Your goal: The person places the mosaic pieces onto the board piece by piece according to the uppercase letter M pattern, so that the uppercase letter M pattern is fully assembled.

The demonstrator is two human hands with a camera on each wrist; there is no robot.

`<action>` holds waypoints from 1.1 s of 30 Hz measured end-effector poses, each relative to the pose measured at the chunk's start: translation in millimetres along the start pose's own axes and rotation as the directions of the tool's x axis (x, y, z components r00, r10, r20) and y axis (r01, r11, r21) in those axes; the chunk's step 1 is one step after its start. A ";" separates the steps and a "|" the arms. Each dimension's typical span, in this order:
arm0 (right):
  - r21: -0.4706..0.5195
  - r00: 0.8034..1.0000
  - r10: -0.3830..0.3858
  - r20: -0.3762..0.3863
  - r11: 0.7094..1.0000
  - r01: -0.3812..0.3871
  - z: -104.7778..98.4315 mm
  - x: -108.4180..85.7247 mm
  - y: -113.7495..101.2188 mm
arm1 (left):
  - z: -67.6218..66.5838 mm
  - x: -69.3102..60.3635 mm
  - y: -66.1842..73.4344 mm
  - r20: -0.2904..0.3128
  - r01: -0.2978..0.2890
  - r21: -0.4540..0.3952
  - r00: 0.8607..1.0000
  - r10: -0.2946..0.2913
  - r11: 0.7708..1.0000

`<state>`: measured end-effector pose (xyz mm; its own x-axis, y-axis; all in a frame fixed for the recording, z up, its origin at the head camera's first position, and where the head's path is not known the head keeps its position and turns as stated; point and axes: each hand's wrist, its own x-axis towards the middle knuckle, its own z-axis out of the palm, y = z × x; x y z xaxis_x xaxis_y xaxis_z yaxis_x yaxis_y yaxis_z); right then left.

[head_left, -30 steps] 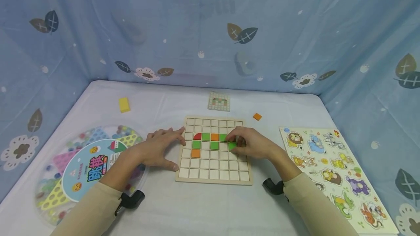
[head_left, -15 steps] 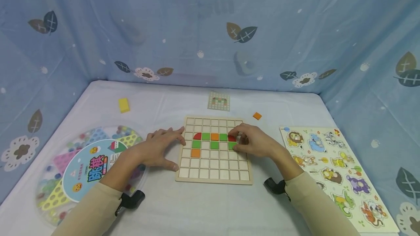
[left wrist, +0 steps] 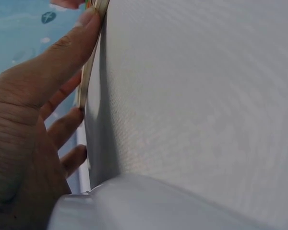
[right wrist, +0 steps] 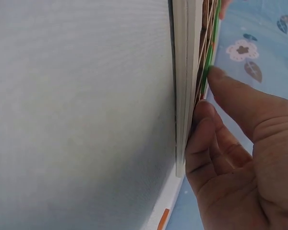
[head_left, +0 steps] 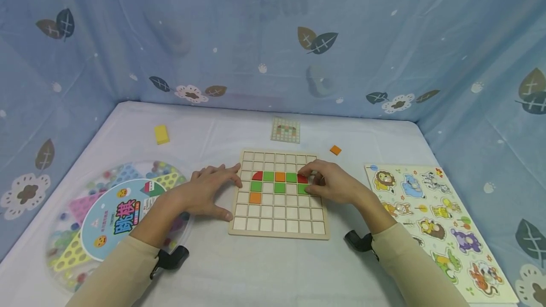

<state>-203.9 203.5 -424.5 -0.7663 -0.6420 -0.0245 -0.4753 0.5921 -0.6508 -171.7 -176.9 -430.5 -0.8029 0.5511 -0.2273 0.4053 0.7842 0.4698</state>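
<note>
A square wooden grid board [head_left: 279, 226] lies mid-table, with several green and orange square tiles and a red rounded-corner tile [head_left: 258, 176] in its cells. Along its left edge my left hand [head_left: 209, 193] rests, thumb and fingers spread; in the left wrist view the thumb [left wrist: 69, 50] touches the board's edge. My right hand [head_left: 334, 182] is over the board's right side, fingers curled, and pinches a second red tile [head_left: 302, 178] above a green tile [head_left: 302, 189]. The right wrist view shows that thumb [right wrist: 235, 91] against the green tile; the pinch itself is partly hidden.
A small pattern card [head_left: 285, 130] lies behind the board, and a loose orange tile [head_left: 335, 150] right of it. A yellow block [head_left: 161, 134] is at back left. A round marble-game case [head_left: 106, 221] stands left, an animal puzzle board [head_left: 439, 231] right.
My right hand has shifted slightly right, uncovering the second red tile in the board's right part and more of the green tile below it. The left hand stays in place.
</note>
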 end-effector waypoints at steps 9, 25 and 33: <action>-0.035 1.000 0.023 -0.017 0.999 -0.023 -7.9 2.5 -2.0 | -1.5 0.2 0.1 0.006 -0.001 0.000 1.000 0.001 1.000; -0.086 0.996 0.032 -0.087 0.996 -0.040 -34.6 3.5 32.0 | -0.7 -0.5 1.9 0.008 0.006 -0.018 1.000 -0.006 1.000; -0.107 0.991 0.053 -0.119 0.992 -0.066 -39.8 4.5 45.4 | -1.5 -0.1 0.4 0.003 0.002 -0.013 1.000 -0.002 1.000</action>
<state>-246.1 246.9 -423.9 -0.8366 -0.5470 0.0314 -0.4669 0.6818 -0.5632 -172.1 -177.0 -429.0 -0.8024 0.5505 -0.2305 0.3979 0.7813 0.4808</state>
